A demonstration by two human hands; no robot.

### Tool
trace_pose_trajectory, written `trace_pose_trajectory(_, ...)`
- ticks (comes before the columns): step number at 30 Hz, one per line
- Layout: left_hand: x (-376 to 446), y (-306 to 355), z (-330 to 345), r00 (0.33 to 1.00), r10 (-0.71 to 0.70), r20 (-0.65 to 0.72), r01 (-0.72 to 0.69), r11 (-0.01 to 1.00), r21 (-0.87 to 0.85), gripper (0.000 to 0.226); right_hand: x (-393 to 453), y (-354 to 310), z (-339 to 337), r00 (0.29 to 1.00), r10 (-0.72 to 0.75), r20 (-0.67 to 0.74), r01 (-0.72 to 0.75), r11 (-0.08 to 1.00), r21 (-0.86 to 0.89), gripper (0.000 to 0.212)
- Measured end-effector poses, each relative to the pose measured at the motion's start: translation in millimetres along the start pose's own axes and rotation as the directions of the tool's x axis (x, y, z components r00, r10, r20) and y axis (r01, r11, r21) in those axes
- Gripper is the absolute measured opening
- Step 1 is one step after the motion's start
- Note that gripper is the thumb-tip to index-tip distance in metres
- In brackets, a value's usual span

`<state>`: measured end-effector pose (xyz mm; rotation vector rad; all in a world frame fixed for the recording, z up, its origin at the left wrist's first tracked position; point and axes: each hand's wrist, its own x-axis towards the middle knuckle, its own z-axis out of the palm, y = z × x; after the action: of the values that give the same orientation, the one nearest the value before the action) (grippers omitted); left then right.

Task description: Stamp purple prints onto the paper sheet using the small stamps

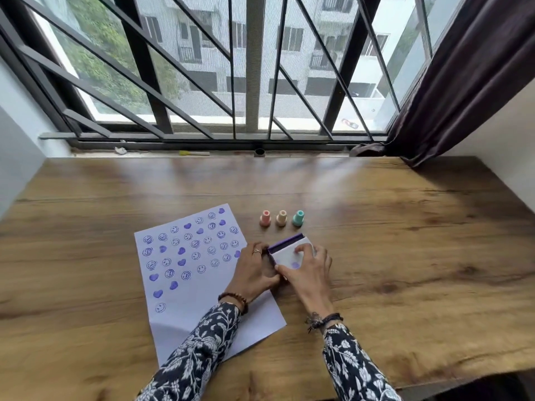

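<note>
A white paper sheet (pixel 188 287) lies on the wooden table, covered with several purple smiley and heart prints. Three small stamps stand upright in a row behind it: pink (pixel 265 218), peach (pixel 281 217) and teal (pixel 298 217). Just right of the sheet sits a purple ink pad case (pixel 285 250) with its white lid tilted partly up, a purple strip showing at the far edge. My left hand (pixel 254 270) grips the case's left side. My right hand (pixel 307 270) holds the lid from the right, fingers on top. Neither hand holds a stamp.
The wooden table (pixel 405 256) reaches to a window sill with a metal grille (pixel 254 134). A dark curtain (pixel 451 96) hangs at the back right. A yellow-tipped item (pixel 194 153) and a white scrap (pixel 120 150) lie on the sill.
</note>
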<state>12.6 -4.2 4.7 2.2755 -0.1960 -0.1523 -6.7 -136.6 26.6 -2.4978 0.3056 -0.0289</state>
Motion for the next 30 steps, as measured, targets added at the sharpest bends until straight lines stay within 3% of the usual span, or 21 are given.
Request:
trace_pose_trajectory(13,1,-3,1,1.000,-0.001,0.000,0.001,1.000,0.000,0.065,10,-6,4,1.000,0.004,0.030,-0.003,0.999,-0.043,0.057)
trace_pose_trajectory(30,7,-8,-12,0.990,0.093,0.102,-0.099,0.994,0.050,0.072,8,-11,13,0.996,0.035,-0.084,-0.045,0.993,-0.113,0.061)
